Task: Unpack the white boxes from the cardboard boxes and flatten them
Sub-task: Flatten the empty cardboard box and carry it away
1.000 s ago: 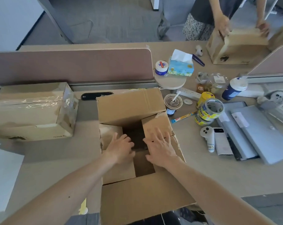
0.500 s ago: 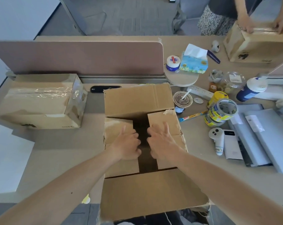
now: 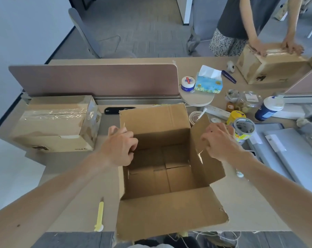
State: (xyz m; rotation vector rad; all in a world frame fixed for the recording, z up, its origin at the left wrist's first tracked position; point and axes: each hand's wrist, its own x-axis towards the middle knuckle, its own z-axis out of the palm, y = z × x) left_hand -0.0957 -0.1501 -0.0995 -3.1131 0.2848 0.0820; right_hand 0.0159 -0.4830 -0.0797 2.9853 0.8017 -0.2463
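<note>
Our desk (image 3: 250, 212) is cluttered around the open cardboard box (image 3: 160, 176) at mid-frame. Our left hand (image 3: 118, 144) grips its left rim and our right hand (image 3: 221, 140) pinches the right flap (image 3: 208, 169). Pushed outward, we judge that flap could topple the tape roll (image 3: 244, 127).

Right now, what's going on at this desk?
A person is working on the open box in the middle of the desk. The left hand grips its left edge and the right hand holds its right flap, which stands up. Only bare cardboard shows inside, no white boxes. A taped box sits unopened to the left, a yellow cutter lies near the front edge, and across the desk a second person has both hands on another box.
</note>
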